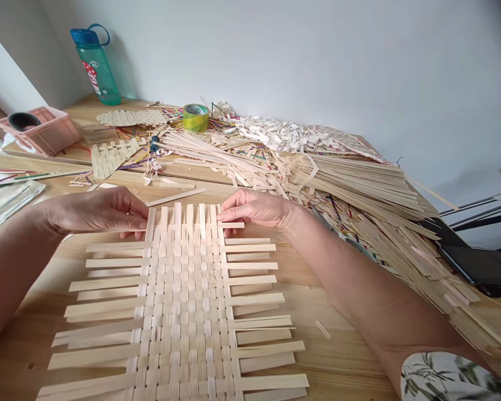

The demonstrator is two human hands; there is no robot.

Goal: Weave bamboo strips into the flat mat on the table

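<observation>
A woven panel of pale wooden strips [187,301] lies on the table in front of me, its loose strip ends sticking out on both sides. At its far left corner, my left hand [108,211] is closed, thumb and fingers pinching the end of a crosswise strip. My right hand [254,210] pinches the same far edge at the right corner, where a short strip end [236,225] pokes out past the fingers. Between the hands, several upright strip ends stand free beyond the weave. Parts of the fingers are hidden behind the strips.
A green bottle [98,69] and a pink basket [52,133] stand at the back left. Yellow-green tape [195,118] sits amid scraps. A bundle of long strips [359,181] and white curled shavings [275,132] lie along the wall. A dark phone-like device [480,267] is at right.
</observation>
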